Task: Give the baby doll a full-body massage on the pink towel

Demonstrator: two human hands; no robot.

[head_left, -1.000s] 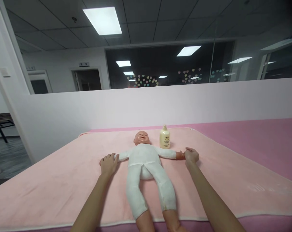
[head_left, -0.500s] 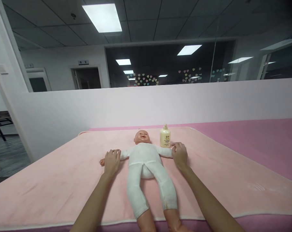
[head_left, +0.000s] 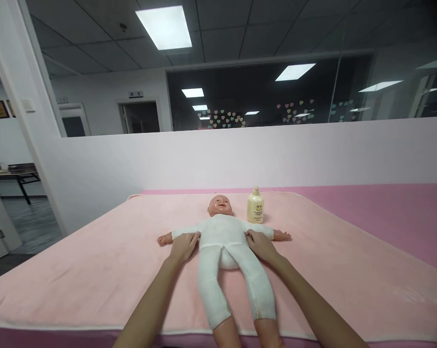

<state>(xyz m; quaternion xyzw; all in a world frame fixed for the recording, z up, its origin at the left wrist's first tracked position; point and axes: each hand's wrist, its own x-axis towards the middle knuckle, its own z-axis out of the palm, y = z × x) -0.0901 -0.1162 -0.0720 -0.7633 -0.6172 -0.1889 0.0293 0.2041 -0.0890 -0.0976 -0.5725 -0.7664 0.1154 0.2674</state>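
A baby doll [head_left: 223, 232] in a white bodysuit lies on its back, arms spread to the sides and legs toward me. My left hand [head_left: 185, 246] is closed at the doll's upper arm on the left, close to its armpit; the thumb side is partly hidden. On the other side, my right hand [head_left: 260, 245] has its fingers curled in at the upper arm beside the chest. Both of the doll's bare hands stick out past mine. A pale yellow pump bottle [head_left: 255, 207] stands upright by the doll's head, beyond my right hand and apart from it.
Under the doll spreads a pink towel [head_left: 105, 261] with a white edge, over a darker pink surface [head_left: 377, 212]. A low white wall [head_left: 240, 157] with glass above closes off the far side. At far left, a table [head_left: 19, 176] shows through an opening.
Both hands have slid inward along the doll's arms, from the forearms to near the armpits, uncovering its right-side hand. The view has turned slightly left.
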